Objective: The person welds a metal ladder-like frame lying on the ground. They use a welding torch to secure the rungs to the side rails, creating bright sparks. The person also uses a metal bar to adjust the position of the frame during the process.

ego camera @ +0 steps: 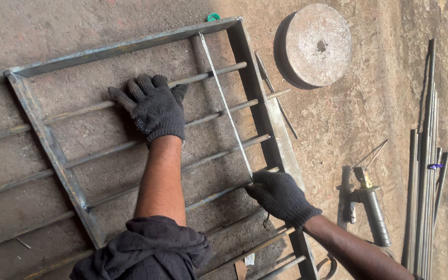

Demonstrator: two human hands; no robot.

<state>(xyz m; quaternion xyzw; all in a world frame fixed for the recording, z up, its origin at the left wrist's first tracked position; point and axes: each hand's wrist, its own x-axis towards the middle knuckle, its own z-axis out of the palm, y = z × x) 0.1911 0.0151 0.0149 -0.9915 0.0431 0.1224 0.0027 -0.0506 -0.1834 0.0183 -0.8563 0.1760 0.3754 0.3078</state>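
The left hand lies flat on the frame; the right hand pinches a tape, its end hidden.

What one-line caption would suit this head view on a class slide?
Gloved left hand presses a rod of a metal grille frame while the right hand holds a thin strip across the rods.

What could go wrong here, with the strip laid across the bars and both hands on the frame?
1. The strip seems held only at its lower end by the right hand; it could swing off line.
2. The left hand presses bars that look loose; they might roll.
3. The electrode holder lies close to the right arm.
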